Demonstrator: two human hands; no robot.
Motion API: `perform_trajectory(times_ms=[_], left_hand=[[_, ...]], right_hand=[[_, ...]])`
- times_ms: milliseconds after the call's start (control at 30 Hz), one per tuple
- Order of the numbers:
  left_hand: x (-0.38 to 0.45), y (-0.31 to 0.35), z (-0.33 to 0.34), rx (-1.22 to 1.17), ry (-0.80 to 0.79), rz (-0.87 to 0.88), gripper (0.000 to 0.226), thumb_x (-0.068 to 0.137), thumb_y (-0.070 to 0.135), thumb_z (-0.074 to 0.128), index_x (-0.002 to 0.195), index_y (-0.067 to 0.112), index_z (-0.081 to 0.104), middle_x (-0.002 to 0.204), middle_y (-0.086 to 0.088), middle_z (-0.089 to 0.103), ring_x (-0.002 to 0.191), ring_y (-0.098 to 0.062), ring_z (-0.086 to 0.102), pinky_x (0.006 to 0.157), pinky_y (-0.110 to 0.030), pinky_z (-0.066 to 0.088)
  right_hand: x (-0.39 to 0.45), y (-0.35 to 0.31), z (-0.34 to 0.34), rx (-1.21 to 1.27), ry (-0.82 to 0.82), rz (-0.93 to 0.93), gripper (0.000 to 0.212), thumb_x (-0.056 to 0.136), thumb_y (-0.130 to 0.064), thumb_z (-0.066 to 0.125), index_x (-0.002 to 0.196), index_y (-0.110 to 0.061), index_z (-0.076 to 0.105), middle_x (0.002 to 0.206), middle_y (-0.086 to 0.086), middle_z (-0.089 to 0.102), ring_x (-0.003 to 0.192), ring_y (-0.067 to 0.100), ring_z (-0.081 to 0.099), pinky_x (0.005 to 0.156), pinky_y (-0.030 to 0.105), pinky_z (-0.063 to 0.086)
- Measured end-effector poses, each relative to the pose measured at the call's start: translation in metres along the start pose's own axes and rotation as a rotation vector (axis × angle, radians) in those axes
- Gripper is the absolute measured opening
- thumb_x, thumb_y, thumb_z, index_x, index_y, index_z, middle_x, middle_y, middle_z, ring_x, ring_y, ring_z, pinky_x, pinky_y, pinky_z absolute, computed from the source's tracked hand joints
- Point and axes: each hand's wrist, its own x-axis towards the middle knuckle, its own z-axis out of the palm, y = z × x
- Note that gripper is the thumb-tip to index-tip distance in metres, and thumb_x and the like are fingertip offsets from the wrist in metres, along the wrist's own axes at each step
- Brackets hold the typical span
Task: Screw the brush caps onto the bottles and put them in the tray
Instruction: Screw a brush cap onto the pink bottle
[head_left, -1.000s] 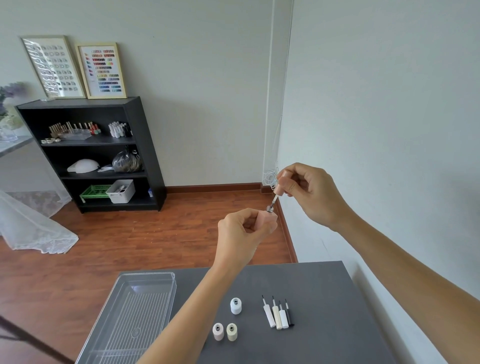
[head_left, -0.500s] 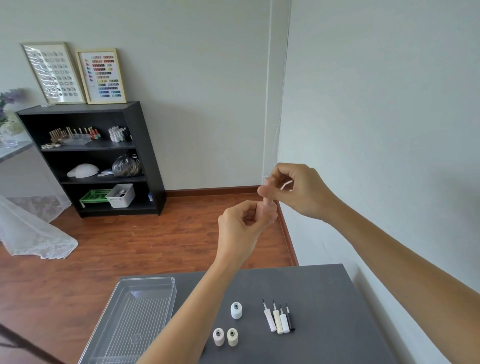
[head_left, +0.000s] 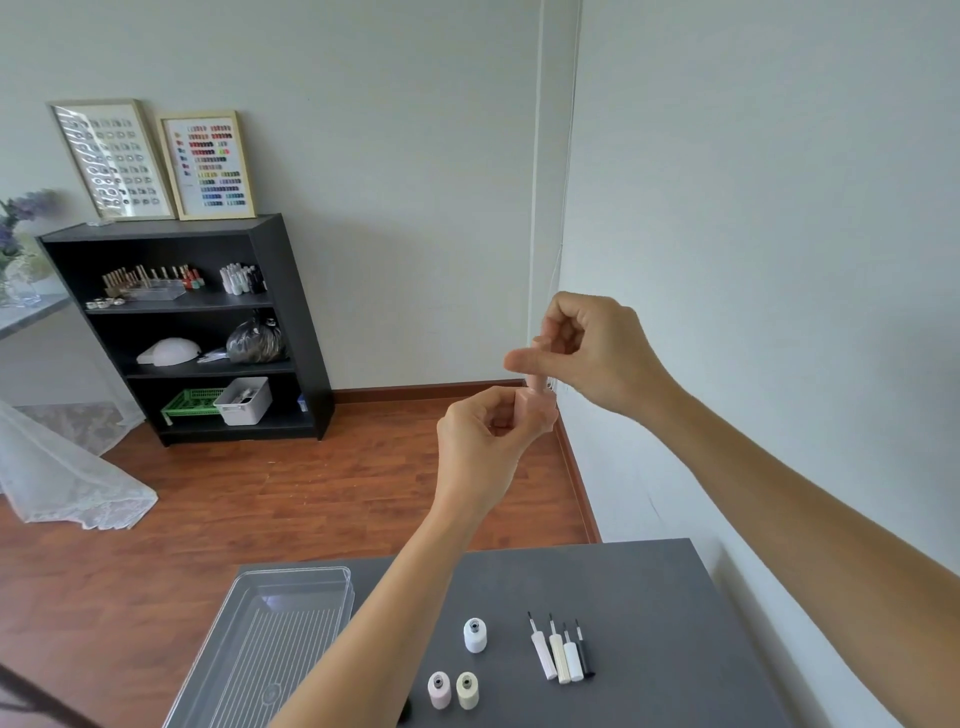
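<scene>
holding a pink bottle (head_left: 525, 406) in left hand (head_left: 480, 441), right hand (head_left: 592, 351) fingers pinching its brush cap (head_left: 536, 376). clear tray (head_left: 291, 631) on worktop (head_left: 649, 597) with nothing inside. three open bottles (head_left: 462, 670) beside it.

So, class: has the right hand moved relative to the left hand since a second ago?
Yes. The right hand has come down toward the left hand, bringing the pink cap onto the bottle; the brush stem no longer shows.

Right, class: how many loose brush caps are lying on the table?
4, side by side right of the bottles: pink-white brush cap, cream brush cap, white brush cap, black brush cap. A fifth is in the right hand, on no table.
</scene>
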Motion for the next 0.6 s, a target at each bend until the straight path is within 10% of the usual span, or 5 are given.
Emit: perform_trajectory(times_ms=[133, 233, 367, 500, 600], left_hand=[[0.004, 0.001, -0.001, 0.009, -0.009, 0.009, 0.015, 0.080, 0.032, 0.080, 0.080, 0.017, 0.076, 0.075, -0.001, 0.076, 0.068, -0.021, 0.068, 0.065, -0.030, 0.054], [0.007, 0.000, -0.004, 0.003, 0.001, -0.006, 0.010, 0.079, 0.031, 0.082, 0.082, 0.022, 0.077, 0.076, 0.005, 0.077, 0.069, -0.013, 0.070, 0.063, -0.019, 0.052], [0.008, -0.002, -0.004, 0.010, -0.011, 0.004, 0.010, 0.079, 0.031, 0.081, 0.080, 0.022, 0.077, 0.074, 0.004, 0.076, 0.065, -0.004, 0.064, 0.059, -0.014, 0.049], [0.005, -0.001, 0.001, 0.006, -0.016, 0.000, 0.011, 0.079, 0.032, 0.080, 0.080, 0.022, 0.077, 0.074, 0.001, 0.076, 0.064, -0.006, 0.063, 0.057, -0.017, 0.049], [0.006, -0.002, 0.000, 0.010, -0.020, -0.004, 0.010, 0.080, 0.031, 0.079, 0.080, 0.021, 0.077, 0.074, 0.001, 0.077, 0.069, -0.021, 0.069, 0.059, -0.028, 0.053]], right_hand=[[0.000, 0.004, -0.001, 0.042, -0.082, 0.023, 0.040, 0.076, -0.055, 0.070, 0.095, -0.025, 0.052, 0.087, -0.003, 0.072, 0.084, -0.003, 0.066, 0.076, 0.014, 0.051], [0.001, 0.010, -0.013, 0.292, -0.295, 0.019, 0.031, 0.096, -0.020, 0.061, 0.127, -0.022, 0.055, 0.102, -0.002, 0.075, 0.121, 0.001, 0.060, 0.100, 0.021, 0.049], [-0.001, 0.012, -0.014, 0.355, -0.262, 0.001, 0.026, 0.091, 0.002, 0.064, 0.112, -0.012, 0.068, 0.086, -0.003, 0.077, 0.097, 0.011, 0.073, 0.086, 0.024, 0.056], [-0.002, 0.010, -0.006, 0.158, -0.061, 0.030, 0.025, 0.071, -0.025, 0.086, 0.079, -0.015, 0.064, 0.070, -0.002, 0.072, 0.063, 0.012, 0.067, 0.070, 0.033, 0.059], [-0.006, 0.010, 0.003, -0.002, 0.020, 0.035, 0.052, 0.061, -0.057, 0.081, 0.086, -0.021, 0.053, 0.079, -0.004, 0.067, 0.072, 0.011, 0.063, 0.069, 0.029, 0.054]])
